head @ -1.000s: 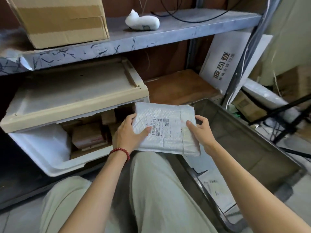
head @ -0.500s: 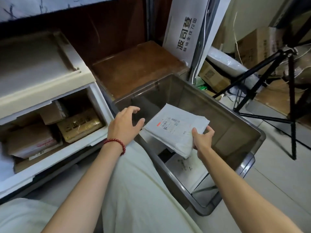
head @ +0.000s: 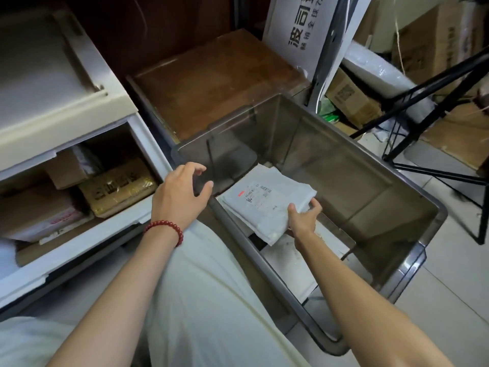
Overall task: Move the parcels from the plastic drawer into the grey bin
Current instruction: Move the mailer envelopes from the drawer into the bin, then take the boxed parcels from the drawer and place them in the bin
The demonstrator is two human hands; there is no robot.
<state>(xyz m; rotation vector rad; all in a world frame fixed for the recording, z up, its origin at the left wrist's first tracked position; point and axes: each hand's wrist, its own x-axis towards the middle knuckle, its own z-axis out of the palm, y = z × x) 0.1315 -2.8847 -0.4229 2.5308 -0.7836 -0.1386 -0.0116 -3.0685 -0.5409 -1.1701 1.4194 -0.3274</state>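
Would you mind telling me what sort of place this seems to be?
Probably a small parcel storeroom: parcels lie in the plastic drawer, a white mailer is held in the grey bin, and cardboard boxes stand nearby.

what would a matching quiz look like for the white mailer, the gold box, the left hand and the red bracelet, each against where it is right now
Things
1. white mailer
2. gold-wrapped box
3. left hand
4. red bead bracelet

Places or states
a. lying in the plastic drawer
b. worn on the left wrist
c. pinched by the right hand, down inside the grey bin
d. holding nothing, fingers loosely spread, beside the bin's left rim

Pairs: 1-c, 2-a, 3-d, 4-b
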